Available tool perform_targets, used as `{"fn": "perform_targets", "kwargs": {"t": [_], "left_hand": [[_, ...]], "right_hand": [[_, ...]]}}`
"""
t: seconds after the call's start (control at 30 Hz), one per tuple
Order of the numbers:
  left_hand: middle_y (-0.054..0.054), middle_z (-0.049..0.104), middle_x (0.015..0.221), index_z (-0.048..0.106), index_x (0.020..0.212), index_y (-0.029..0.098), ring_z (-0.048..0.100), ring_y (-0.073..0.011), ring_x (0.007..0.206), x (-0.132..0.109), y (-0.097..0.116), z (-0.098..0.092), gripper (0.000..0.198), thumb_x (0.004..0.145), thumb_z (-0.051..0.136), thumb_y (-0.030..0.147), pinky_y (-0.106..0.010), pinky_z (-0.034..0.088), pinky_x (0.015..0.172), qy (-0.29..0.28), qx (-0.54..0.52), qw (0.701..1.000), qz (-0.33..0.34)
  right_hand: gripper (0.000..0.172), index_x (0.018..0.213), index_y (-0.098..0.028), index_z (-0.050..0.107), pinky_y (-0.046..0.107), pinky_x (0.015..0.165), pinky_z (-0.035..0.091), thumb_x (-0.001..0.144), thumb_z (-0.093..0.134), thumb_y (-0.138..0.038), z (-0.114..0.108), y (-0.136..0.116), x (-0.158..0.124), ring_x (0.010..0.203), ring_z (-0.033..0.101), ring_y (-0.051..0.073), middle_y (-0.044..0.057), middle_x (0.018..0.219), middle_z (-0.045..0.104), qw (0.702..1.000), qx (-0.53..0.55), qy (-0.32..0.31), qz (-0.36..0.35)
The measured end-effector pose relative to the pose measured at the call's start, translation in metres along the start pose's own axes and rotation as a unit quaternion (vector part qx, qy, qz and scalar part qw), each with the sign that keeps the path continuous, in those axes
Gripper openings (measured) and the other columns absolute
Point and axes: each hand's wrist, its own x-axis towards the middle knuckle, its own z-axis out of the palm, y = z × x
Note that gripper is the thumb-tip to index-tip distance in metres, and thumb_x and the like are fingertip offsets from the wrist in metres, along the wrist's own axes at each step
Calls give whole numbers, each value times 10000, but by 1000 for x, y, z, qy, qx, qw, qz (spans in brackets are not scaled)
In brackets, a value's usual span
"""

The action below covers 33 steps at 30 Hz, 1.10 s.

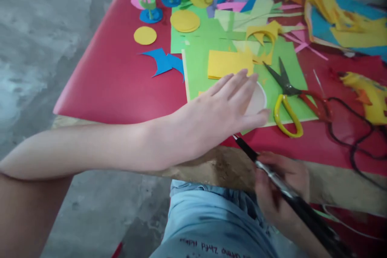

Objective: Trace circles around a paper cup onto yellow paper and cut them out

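My left hand (223,105) lies palm down with its fingers stretched out, over a white disc (258,100) on the green paper (196,64). Its fingertips reach the lower edge of a folded yellow paper (226,63). Most of the disc is hidden under that hand. In my right hand (281,189), at the table's front edge, is a black and silver pen (278,183), its tip pointing up and left towards my left palm. Scissors (288,90) with one yellow and one red handle lie open to the right of my left hand.
Yellow circles (185,21) and blue scraps (165,62) lie at the left. Green paper figures on round bases (151,15) stand at the back left. Coloured paper scraps (236,6) fill the back. A yellow glue gun (370,96) with a dark cord (352,149) is at the right.
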Motion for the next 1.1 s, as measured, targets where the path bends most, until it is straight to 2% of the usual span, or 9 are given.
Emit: {"fn": "perform_targets", "kwargs": {"t": [0.1,0.17,0.27,0.4,0.5,0.57,0.73,0.97,1.1], "left_hand": [[-59,307,1415,421,1247,204,162,-295,1342,-2,-1,-7,533,780,335,-40,-514,249,1064,-15,16,1000,13],[-38,314,1406,363,1298,200,128,-270,1349,-2,-2,-8,583,778,254,-39,-511,233,1062,-21,33,999,23],[-30,282,1413,280,1348,206,79,-261,1354,-3,-4,-6,622,780,191,-29,-535,233,1032,-32,48,998,36],[-64,269,1423,335,1321,226,125,-317,1349,-3,-8,-5,513,828,372,89,-597,226,1014,-31,5,999,42],[-36,292,1408,354,1317,245,130,-302,1354,-3,-9,-4,463,865,341,147,-584,204,1036,-24,-21,999,36],[-30,283,1411,347,1327,258,120,-292,1359,-3,-10,-4,462,876,321,162,-572,191,1048,-23,-26,999,31],[-22,222,1434,310,1347,280,66,-279,1367,-4,-9,-3,492,873,315,149,-572,172,1050,-37,-18,999,26],[-26,321,1382,413,1278,266,166,-313,1344,-4,-9,-3,433,855,383,176,-577,217,1036,5,-70,997,35],[-22,301,1393,395,1290,267,124,-304,1355,-3,-8,-3,446,858,342,171,-590,200,1034,-15,-57,998,26]], "right_hand": [[114,778,-250,449,199,439,459,769,446,-136,17,-12,13,474,555,115,-45,610,530,998,18,9,-66],[113,733,-232,437,192,442,454,761,450,-124,22,-13,18,471,555,111,-46,585,518,996,17,-3,-90],[113,733,-198,464,178,437,430,801,477,-109,27,-10,19,452,530,89,-43,571,512,995,5,-27,-94],[127,770,-172,495,220,455,428,878,429,-166,40,-9,20,544,565,130,12,627,564,993,-24,-18,-118],[158,879,-138,516,259,500,450,908,374,-201,51,-9,24,608,583,165,46,674,597,989,-53,3,-139],[160,875,-141,521,267,519,457,906,370,-187,56,-9,28,620,586,171,50,687,605,987,-77,8,-141],[127,829,-159,509,250,480,435,876,391,-158,58,-12,34,566,567,158,44,680,596,983,-106,2,-149],[162,778,-170,468,270,403,390,809,344,-70,55,-20,38,507,522,179,83,648,600,978,-131,13,-164],[142,762,-175,457,253,423,398,799,368,-70,52,-21,38,531,532,165,59,647,583,978,-127,10,-164]]}}
